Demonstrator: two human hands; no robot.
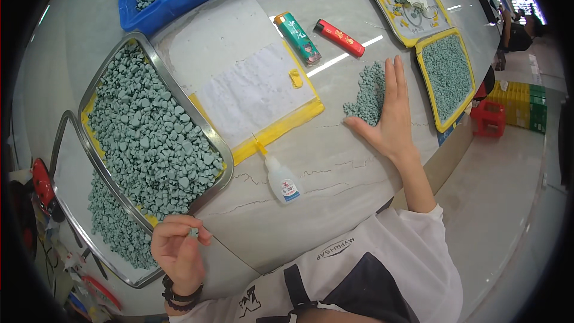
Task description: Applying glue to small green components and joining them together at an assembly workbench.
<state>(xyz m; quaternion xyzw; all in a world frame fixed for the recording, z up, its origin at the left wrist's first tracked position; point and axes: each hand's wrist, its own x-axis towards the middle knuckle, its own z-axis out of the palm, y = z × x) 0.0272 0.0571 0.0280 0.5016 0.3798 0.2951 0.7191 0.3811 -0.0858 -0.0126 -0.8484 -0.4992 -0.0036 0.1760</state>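
My left hand (180,250) is closed in a pinch on a small blue-green stone (193,232), just off the near corner of a metal tray (224,170) heaped with blue-green stones (152,125). My right hand (391,122) is open, its straight fingers pointing away from me and its thumb spread to the left. It rests beside a small pile of finer blue-green stones (366,97), which lies between the thumb and fingers. Between my hands, a glue bottle (282,180) with a yellow nozzle lies on the table.
White paper (254,93) with yellow edging lies behind the glue bottle. Beyond it are a green lighter (298,37) and a red lighter (339,37). A blue bin (128,6) and a second metal tray (66,200) hold stones. Yellow-edged trays (421,54) stand far right; a person (519,34) is beyond.
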